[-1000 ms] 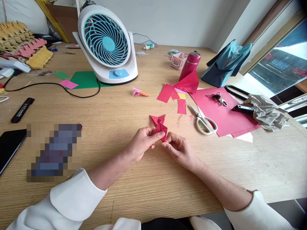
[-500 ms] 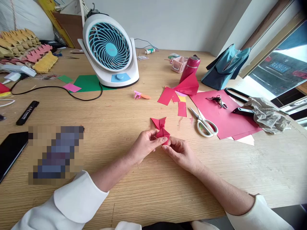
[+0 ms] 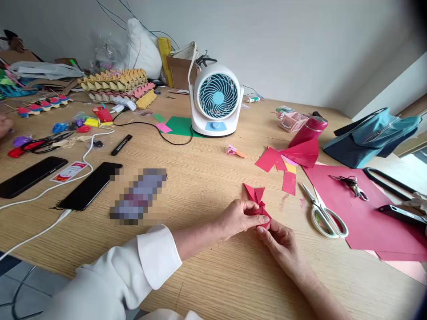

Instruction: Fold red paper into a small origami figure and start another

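A small folded red paper piece (image 3: 256,194) with pointed flaps at its far end is held just above the wooden table (image 3: 200,186). My left hand (image 3: 240,218) pinches it from the left, thumb lying across its front. My right hand (image 3: 280,244) grips its near lower edge between thumb and fingers, partly hiding that edge. To the right lie white-handled scissors (image 3: 323,213), blades partly apart. Beyond the hands are cut red paper pieces (image 3: 268,159) and a small pink and orange paper piece (image 3: 236,152).
A white fan (image 3: 216,100) stands at the back. Large red sheets (image 3: 367,218), a red bottle (image 3: 308,131) and a teal bag (image 3: 373,135) are on the right. Phones (image 3: 91,186), a black marker (image 3: 121,145), a white cable (image 3: 43,192) and egg trays (image 3: 116,82) lie left. Another person's hand (image 3: 4,124) shows at the far left edge.
The view has turned left, so everything appears farther right and more of the table's left side shows. Both hands keep their hold on the folded red paper, with little visible change in its shape.
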A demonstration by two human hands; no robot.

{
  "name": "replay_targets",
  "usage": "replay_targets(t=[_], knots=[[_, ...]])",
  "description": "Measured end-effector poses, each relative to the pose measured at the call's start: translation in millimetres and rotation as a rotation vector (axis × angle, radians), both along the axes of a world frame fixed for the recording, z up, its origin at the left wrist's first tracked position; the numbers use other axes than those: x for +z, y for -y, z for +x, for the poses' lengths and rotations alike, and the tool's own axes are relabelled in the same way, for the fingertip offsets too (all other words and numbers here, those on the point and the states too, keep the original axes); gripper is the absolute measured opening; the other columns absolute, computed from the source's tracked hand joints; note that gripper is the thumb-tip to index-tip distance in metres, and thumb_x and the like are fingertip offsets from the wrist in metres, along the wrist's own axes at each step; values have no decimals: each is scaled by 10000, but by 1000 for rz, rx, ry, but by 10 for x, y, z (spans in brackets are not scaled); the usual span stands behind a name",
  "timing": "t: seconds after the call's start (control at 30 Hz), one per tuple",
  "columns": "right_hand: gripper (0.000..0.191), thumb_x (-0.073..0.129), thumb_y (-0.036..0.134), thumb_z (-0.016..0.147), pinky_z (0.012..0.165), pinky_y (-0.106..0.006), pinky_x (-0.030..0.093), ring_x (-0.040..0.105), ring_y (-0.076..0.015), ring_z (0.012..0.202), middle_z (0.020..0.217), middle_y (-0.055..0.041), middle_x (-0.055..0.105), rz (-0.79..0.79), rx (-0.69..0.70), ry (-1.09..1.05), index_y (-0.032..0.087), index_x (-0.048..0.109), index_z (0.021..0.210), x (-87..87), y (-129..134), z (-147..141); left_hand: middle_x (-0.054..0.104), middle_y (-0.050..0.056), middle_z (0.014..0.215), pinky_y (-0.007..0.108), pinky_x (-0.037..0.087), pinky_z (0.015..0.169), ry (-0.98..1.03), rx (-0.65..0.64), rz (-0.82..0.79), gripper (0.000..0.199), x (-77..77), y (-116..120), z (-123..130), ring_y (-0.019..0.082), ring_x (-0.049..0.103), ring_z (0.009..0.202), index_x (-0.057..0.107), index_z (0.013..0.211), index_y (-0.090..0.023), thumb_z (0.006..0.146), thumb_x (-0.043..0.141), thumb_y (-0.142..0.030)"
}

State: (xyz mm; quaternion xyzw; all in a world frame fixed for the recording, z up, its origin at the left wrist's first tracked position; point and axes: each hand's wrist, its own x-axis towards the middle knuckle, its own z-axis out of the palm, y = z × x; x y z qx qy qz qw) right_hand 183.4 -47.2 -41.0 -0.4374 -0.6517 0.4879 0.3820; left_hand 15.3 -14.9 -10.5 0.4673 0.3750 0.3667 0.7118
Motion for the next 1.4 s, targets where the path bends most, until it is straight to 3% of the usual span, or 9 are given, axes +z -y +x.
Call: replay_targets(t=[0.17, 0.4, 0.57, 0.73, 1.13, 1.4], knots=[[391, 587, 502, 921, 535, -255, 319, 375, -126, 574, 616, 12, 458, 5, -5, 23, 180, 588, 699, 38, 5, -10, 471, -57, 571, 235, 289, 526, -4, -16, 69, 452, -41, -5, 5, 68, 381, 546, 541, 630, -156, 657, 806, -520], [385, 567, 466, 944, 550, -252, 302, 357, -119, 591, 634, 18, 432, 21, -23, 5, 178, 560, 690, 35, -1, -23, 517, -35, 644, 225, 298, 515, -118, -10, 22, 472, -55, -15, -15, 88, 426, 590, 560, 708, -159, 657, 802, -561], [410, 565, 498, 933, 547, -251, 286, 335, -114, 590, 625, 26, 403, 12, -83, 20, 177, 526, 680, 9, -3, -30, 453, -58, 587, 238, 261, 557, -94, 16, 80, 470, -39, -32, -25, 73, 348, 570, 569, 646, -141, 670, 809, -543], [460, 553, 529, 927, 535, -248, 285, 325, -110, 577, 604, 30, 384, 23, -74, 6, 186, 479, 630, 10, -11, -33, 480, -39, 588, 251, 263, 593, -105, 12, 120, 471, -67, -48, -29, 88, 372, 599, 575, 619, -129, 674, 811, -532], [386, 678, 505, 846, 572, -251, 328, 377, -124, 618, 649, 10, 467, 2, -68, -22, 169, 584, 679, 35, -19, -36, 444, -46, 571, 253, 244, 577, -129, 9, 174, 465, -73, -53, -33, 88, 354, 589, 560, 580, -140, 664, 818, -518], [462, 614, 599, 849, 505, -250, 289, 314, -113, 552, 577, 26, 403, -3, -149, -36, 173, 589, 671, 86, -30, -50, 387, -71, 556, 232, 221, 506, -132, 20, 167, 457, -52, -67, -66, 71, 293, 519, 550, 688, -162, 746, 739, -575]])
